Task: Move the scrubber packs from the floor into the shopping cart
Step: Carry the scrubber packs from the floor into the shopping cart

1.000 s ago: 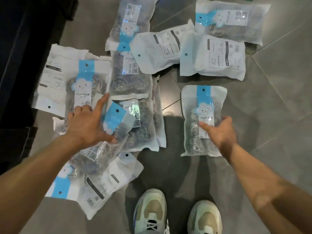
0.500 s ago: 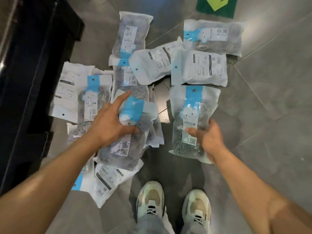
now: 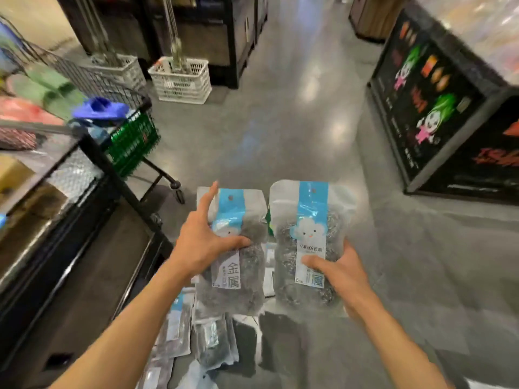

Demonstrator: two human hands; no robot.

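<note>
Far left: the shopping cart (image 3: 132, 136), a wire one w/ green sides, stands on the floor (image 3: 280, 122). It already has stuff in it, a blue thing and some green things, but the pic is blurry there so I can't tell what they are. A black shelf unit (image 3: 70, 220) is just in front of it, near the left arm.

Middle: the left hand (image 3: 202, 245) holds one scrubber pack (image 3: 238, 265) up in the air. Thumb is pressed across the front of the pack, pointer finger sticks up straight along its edge, the other fingers are prob. behind it. Just beside it, the right hand (image 3: 341, 272) holds a second pack (image 3: 307, 242), thumb on the front label and fingers curled round the back. Both packs stand upright, side by side, close but I can't tell if they touch.

Low down, under the arms: more packs on the floor (image 3: 207, 341), in a loose pile, blurry.

Step now, I think: the carry. Two packs are picked up, not yet in the cart.

Next move: turn left, reach both packs over the cart's rim, past the shelf corner, and let go inside. Then back down for the rest of the pile.
</note>
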